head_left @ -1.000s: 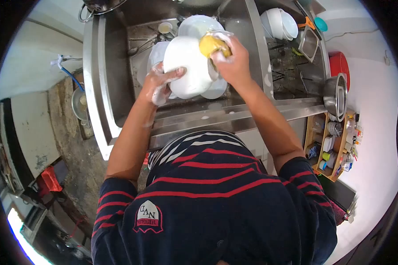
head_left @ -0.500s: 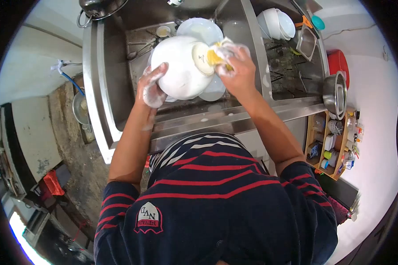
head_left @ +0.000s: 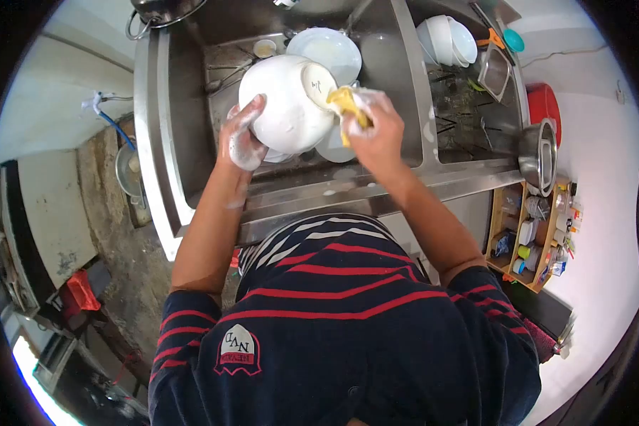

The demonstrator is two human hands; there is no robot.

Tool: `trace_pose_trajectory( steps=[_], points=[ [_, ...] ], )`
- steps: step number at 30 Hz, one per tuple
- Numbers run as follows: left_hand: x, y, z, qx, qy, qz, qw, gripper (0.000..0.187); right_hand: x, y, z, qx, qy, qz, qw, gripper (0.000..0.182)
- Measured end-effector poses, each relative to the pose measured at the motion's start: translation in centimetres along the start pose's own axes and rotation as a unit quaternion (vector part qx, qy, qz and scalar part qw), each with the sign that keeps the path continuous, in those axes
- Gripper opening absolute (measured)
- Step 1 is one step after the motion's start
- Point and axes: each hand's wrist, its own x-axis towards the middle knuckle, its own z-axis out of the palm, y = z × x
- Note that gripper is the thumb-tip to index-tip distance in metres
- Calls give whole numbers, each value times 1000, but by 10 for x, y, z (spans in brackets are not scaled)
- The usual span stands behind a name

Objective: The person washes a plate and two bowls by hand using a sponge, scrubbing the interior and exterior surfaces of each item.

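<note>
Bowl (head_left: pixel 280 113) is being held in left hand (head_left: pixel 243 138) toward sink's (head_left: pixel 298 190) near edge, just-turned foot (head_left: pixel 319 84) being exposed to sponge (head_left: pixel 345 101) gripped in right hand (head_left: pixel 380 131).

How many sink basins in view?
2. The left basin lies below the white bowl in the left hand and the yellow sponge in the right hand; the right basin holds white bowls. Others could be out of frame.
</note>
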Motion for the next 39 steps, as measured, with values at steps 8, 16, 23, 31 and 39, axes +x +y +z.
trace_pose_trajectory(
  steps=[8,16,23,31,39],
  points=[
    [1,-16,14,-42,9,42,998,43,16,-37,29,-59,26,-130,989,33],
    [-2,-9,1,-176,0,12,984,47,5,-9,31,-56,57,-133,988,48],
    [5,-2,2,-174,-24,-1,985,48,13,-15,30,29,68,-87,993,45],
    [-13,-5,9,-36,-117,-44,992,67,32,39,10,374,61,405,832,43],
    [-13,-27,-1,157,-108,-112,975,56,51,-38,18,-45,-153,-162,974,32]
  ],
)
